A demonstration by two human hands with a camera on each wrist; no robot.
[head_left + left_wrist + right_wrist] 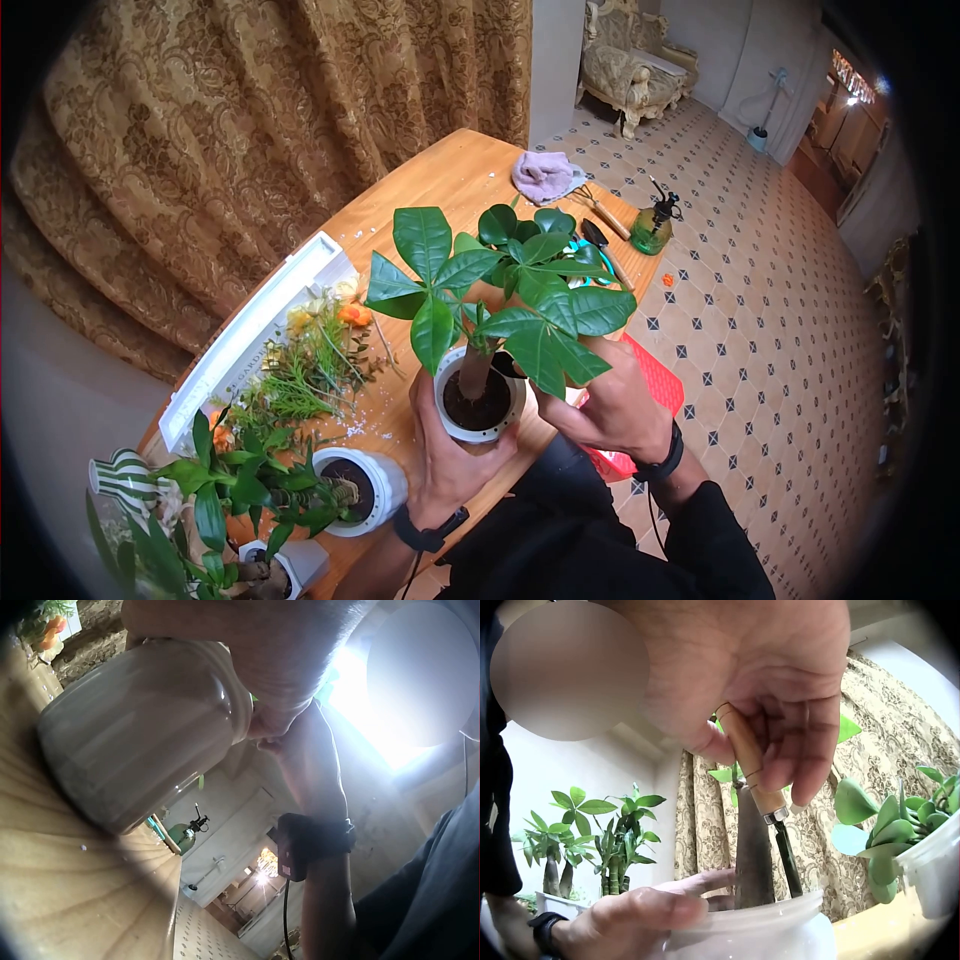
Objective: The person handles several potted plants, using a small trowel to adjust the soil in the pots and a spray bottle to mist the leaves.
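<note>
A white pot (481,435) holds dark soil and a broad-leaved green plant (545,325) with a thick trunk (754,847). My left hand (455,460) grips the pot from the near left side, fingers wrapped round its wall. In the left wrist view the pot's ribbed wall (142,727) stands close over the wooden table. My right hand (615,400) holds the wooden handle of a small garden trowel (751,765) between thumb and fingers. Its dark neck points down inside the rim, beside the trunk; the lower end is hidden by the pot.
Left of the pot lie cut flowers and greenery (320,360) by a long white trough (255,345). A second white pot (385,490) with a leafy plant stands nearer. Far right are a spray bottle (653,232), rake (605,217), purple cloth (545,177) and red tray (660,380).
</note>
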